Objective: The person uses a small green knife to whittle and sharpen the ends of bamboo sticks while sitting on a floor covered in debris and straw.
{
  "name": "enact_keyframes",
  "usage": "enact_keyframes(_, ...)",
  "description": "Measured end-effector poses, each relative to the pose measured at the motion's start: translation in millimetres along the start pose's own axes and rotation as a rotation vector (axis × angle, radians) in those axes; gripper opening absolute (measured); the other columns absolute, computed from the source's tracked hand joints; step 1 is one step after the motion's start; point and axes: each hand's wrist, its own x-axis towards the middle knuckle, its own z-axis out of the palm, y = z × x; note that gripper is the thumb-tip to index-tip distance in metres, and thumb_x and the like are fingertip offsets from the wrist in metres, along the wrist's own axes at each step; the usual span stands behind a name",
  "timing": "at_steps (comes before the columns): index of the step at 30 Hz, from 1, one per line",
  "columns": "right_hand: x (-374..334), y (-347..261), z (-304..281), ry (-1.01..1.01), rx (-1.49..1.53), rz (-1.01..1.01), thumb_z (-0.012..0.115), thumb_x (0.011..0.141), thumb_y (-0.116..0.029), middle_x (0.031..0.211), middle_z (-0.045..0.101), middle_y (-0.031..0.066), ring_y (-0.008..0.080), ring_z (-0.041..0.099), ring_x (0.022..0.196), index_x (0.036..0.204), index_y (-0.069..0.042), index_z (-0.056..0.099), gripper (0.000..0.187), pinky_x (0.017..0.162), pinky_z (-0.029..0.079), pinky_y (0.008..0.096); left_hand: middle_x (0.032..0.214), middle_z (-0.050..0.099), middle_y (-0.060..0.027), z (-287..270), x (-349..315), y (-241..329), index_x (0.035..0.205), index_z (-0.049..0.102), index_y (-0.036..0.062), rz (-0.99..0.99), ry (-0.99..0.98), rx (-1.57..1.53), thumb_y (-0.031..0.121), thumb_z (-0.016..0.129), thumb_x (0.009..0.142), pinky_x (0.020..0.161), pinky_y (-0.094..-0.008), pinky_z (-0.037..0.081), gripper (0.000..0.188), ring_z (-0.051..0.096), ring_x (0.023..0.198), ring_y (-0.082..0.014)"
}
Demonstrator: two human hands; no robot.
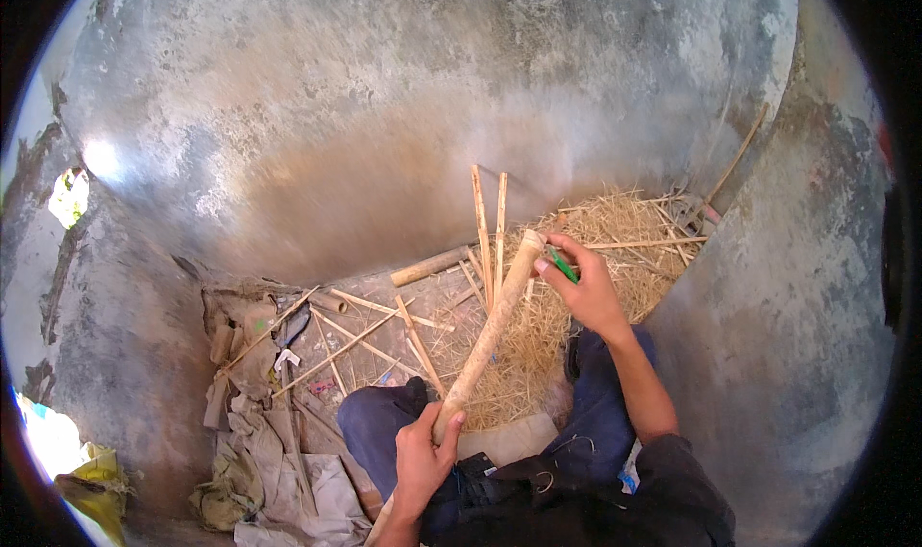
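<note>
A long, pale bamboo pole slants across my lap, its upper end away from me and to the right. My left hand is closed around its lower part. At the pole's upper end is my right hand, pinching a slim green pen-like tool; its exact kind does not show. The fingertips of that hand are close to the pole's rim, and I cannot tell whether they touch it. Behind the pole, two split bamboo strips stand upright and lean toward the wall.
Straw-like shavings are heaped at the right. Thin sticks and a short bamboo length lie on the floor. Crumpled sacking is at the lower left. A grey wall rises ahead, with another wall close on the right.
</note>
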Motion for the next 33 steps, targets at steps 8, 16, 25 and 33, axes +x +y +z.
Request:
enact_keyframes(8,6.1,0.0,-0.6,0.02,-0.197,-0.012,0.073,0.104,-0.02,0.076,0.062,-0.0003,0.0083,0.052,0.069,0.119,0.004,0.072,0.028,0.064,0.044,0.0304,0.073,0.069,-0.0226,-2.1,-2.4,-1.1,0.112,0.072,0.0008,-0.019,-0.032,-0.002,0.024,0.074,0.103,0.057,-0.0404,0.052,0.025,0.072,0.061,-0.0364)
enact_keyframes(16,14.2,2.8,-19.8,-0.134,-0.212,0.052,0.074,0.101,-0.02,0.075,0.065,-0.0003,0.0095,0.054,0.07,0.099,0.002,0.074,0.022,0.065,0.044,0.0313,0.072,0.067,-0.0228,-11.0,-2.2,6.1,0.111,0.073,0.0006,-0.07,-0.101,-0.031,0.024,0.073,0.104,0.057,-0.0411,0.051,0.025,0.069,0.06,-0.0366)
enact_keyframes(25,18.6,21.8,-39.3,-0.305,0.557,0.177,0.073,0.101,-0.025,0.061,0.053,-0.0066,0.0032,0.035,0.049,0.094,-0.004,0.078,0.022,0.047,0.026,0.0259,0.065,0.049,-0.0101,-11.1,-5.6,-18.1,0.126,0.074,0.0026,-0.109,-0.335,-0.275,0.03,0.058,0.113,0.059,-0.0362,0.041,0.034,0.047,0.059,-0.0163)
enact_keyframes(33,25.1,43.5,-48.4,-0.225,0.449,0.119,0.076,0.1,-0.03,0.082,0.069,0.0019,0.011,0.058,0.063,0.119,-0.002,0.076,0.033,0.06,0.047,0.0278,0.069,0.041,0.0037,-19.5,0.3,-19.1,0.126,0.075,0.0005,-0.158,-0.378,-0.415,0.04,0.046,0.118,0.061,-0.0303,0.034,0.05,0.04,0.065,-0.0104)
